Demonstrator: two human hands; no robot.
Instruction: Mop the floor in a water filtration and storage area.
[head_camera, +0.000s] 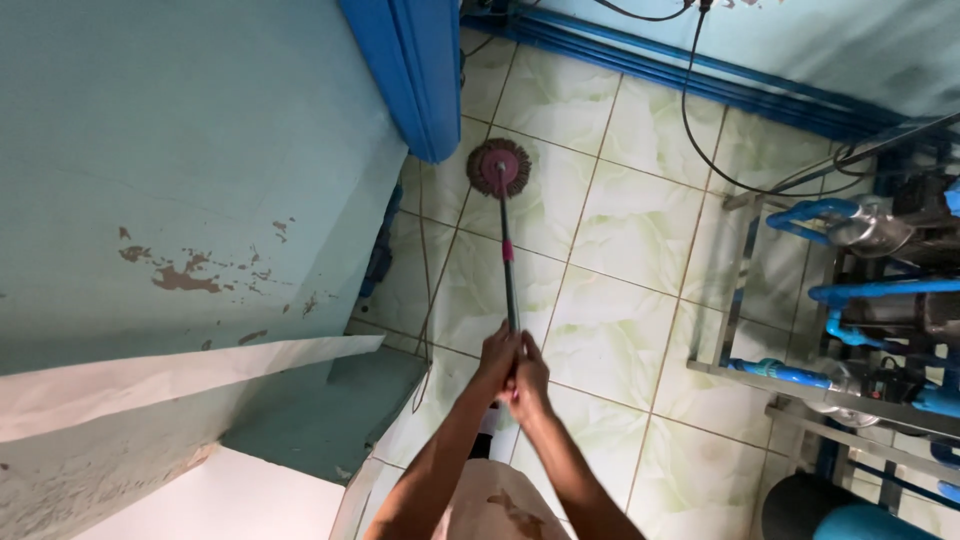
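Risk, cable: we judge the black cable (690, 120) trailing across the floor (620, 240) near the back wall could snag the mop head (498, 167) if we sweep too far right, and a tug might pull on whatever it feeds
Risk, thin cord: a thin cord (428, 300) runs down the tiles just left of the handle (509, 275); we think a sideways stroke could catch and drag it
Risk, door frame: the mop head sits just beside the foot of the blue door frame (415, 70), so a push forward could knock against it
Risk, pipe rack: the metal rack with blue pipes (850, 300) stands to our right, well apart from the mop for now; a wide swing would bring the handle toward it
Risk, footing: if the glossy tiles are wet, we judge a slip likely; we cannot tell whether they are
Left hand (497, 352): fingers closed around the top of the handle
Right hand (527, 380): fingers closed on the handle too, touching the left hand and just below it
Mop position: head down on the pale green tiles ahead of us, handle slanting back to our hands
Mop look: round, flat head of dark maroon strands with a pink hub; slim dark handle with a pink collar partway down
Wall: peeling teal wall (180, 200) close on our left
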